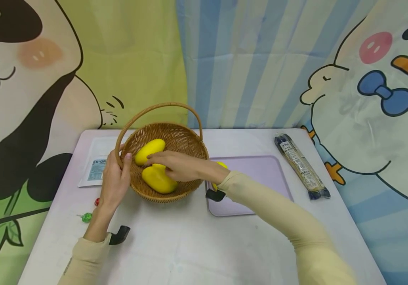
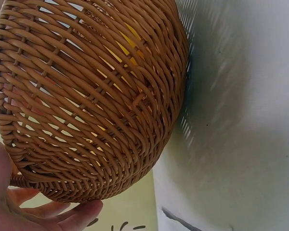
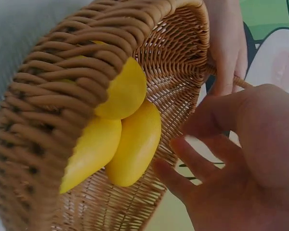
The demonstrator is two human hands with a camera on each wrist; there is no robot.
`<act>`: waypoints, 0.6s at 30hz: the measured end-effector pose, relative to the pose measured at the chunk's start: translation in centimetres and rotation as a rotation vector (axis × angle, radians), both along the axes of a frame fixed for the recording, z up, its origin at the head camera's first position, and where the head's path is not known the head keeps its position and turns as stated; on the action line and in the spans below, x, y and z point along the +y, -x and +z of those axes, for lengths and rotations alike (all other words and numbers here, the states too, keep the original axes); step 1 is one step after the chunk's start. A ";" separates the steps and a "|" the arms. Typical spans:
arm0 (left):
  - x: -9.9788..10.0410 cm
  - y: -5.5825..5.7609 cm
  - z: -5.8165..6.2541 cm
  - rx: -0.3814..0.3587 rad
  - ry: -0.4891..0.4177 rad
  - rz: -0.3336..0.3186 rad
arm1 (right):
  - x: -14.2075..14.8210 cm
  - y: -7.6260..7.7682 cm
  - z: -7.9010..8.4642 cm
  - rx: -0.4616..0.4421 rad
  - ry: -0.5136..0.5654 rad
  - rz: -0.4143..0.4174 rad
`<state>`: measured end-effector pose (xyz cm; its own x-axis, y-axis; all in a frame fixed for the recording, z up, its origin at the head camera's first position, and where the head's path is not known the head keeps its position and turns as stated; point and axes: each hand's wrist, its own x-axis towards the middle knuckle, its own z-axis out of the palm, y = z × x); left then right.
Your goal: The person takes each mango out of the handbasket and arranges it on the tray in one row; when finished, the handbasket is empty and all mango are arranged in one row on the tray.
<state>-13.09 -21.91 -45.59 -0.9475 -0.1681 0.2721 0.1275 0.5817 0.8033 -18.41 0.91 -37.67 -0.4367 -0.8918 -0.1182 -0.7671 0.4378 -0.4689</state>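
A brown wicker basket (image 1: 189, 140) with a tall arched handle stands on the table, leaning toward me in the head view. My left hand (image 1: 115, 182) grips its left rim beside the foot of the handle, thumb on the near side and fingers round the outside. Inside lie yellow mangoes; one mango (image 1: 150, 151) is at the back and another mango (image 1: 159, 180) in front. The right wrist view shows three together, one mango (image 3: 135, 144) lowest. Over the basket hovers my right hand (image 1: 180, 164), fingers loosely bent and apart from the fruit, holding nothing.
Right of the basket lies a lilac tray (image 1: 257, 170), with a yellow fruit (image 1: 222, 164) partly hidden behind my right wrist. A long printed package (image 1: 302, 166) lies farther right. At left are a white pouch (image 1: 97, 170), a green wrapped candy (image 1: 86, 217) and a red one (image 1: 97, 202).
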 end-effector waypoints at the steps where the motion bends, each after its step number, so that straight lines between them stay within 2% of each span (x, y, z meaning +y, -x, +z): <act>1: 0.0 0.0 0.0 0.002 0.002 0.000 | -0.3 0.1 -0.2 -0.011 -0.007 0.026; 6: 0.1 -0.1 0.1 -0.008 0.000 0.001 | -1.3 0.5 -1.5 -0.030 -0.113 0.112; 11: 0.0 -0.1 0.0 -0.019 -0.001 0.005 | -1.6 0.4 -2.8 -0.001 -0.241 0.123; 16: 0.0 -0.1 0.0 -0.016 -0.001 0.004 | -1.6 0.2 -3.4 0.069 -0.264 0.115; 18: 0.0 -0.1 0.0 -0.016 -0.004 0.002 | -1.6 0.1 -3.4 0.063 -0.257 0.100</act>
<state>-13.02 -21.89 -45.57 -0.9515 -0.1705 0.2561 0.1136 0.5790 0.8074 -18.49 -0.72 -41.06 -0.3618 -0.8749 -0.3218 -0.8366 0.4571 -0.3020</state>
